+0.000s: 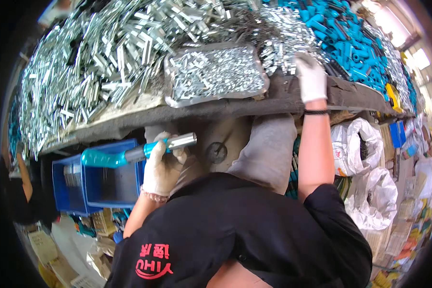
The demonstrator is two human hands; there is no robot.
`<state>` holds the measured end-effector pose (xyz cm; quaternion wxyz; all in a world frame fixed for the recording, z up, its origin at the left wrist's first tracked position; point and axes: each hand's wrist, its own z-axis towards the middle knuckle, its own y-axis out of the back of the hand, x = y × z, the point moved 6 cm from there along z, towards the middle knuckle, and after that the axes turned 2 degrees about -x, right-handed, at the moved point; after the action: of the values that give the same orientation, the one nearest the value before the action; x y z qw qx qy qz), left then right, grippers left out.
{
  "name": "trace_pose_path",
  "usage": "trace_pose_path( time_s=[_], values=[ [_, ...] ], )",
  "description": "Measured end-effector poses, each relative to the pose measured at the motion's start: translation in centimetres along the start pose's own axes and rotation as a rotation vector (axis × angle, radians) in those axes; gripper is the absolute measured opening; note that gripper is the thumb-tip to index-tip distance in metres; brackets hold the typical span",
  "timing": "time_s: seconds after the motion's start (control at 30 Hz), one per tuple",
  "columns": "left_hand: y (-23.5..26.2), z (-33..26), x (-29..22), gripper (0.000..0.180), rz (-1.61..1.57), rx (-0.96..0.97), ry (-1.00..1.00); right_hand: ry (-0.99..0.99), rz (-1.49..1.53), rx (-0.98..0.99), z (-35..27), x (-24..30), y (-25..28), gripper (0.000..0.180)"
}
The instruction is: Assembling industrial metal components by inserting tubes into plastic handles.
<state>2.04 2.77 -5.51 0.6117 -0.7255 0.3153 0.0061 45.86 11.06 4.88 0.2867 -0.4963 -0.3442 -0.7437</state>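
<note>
My gloved left hand (pixel 159 165) is closed around a teal curved tool handle (pixel 103 159). The handle has a dark grey collar, and a silver metal sleeve (pixel 181 141) sticks out of the hand on the right. My gloved right hand (pixel 312 79) reaches over the bench edge to a heap of small shiny metal parts (pixel 282 52). Its fingers are curled together and the tips are hidden among the parts, so what they pinch cannot be made out. Left of this hand lies a shallow tray (pixel 216 74) full of small metal pieces.
Long silver metal pieces (pixel 115 53) are heaped across the bench's left side, teal plastic handles (pixel 350 45) at the right. Blue bins (pixel 113 185) stand below the bench at left. White sacks (pixel 357 146) are at right. Another person's arm (pixel 24 175) shows far left.
</note>
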Motion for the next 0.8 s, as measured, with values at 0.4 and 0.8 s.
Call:
trace_pose_path(
  time_s=[0.4, 0.8],
  values=[
    [-0.2, -0.5, 1.7, 0.047, 0.149, -0.052, 0.118, 0.368, 0.141, 0.568, -21.9, 7.5, -12.4, 0.026],
    [1.2, -1.4, 2.7, 0.047, 0.293, 0.026, 0.114, 0.215, -0.179, 0.727, -22.7, 5.3, -11.6, 0.029]
  ],
)
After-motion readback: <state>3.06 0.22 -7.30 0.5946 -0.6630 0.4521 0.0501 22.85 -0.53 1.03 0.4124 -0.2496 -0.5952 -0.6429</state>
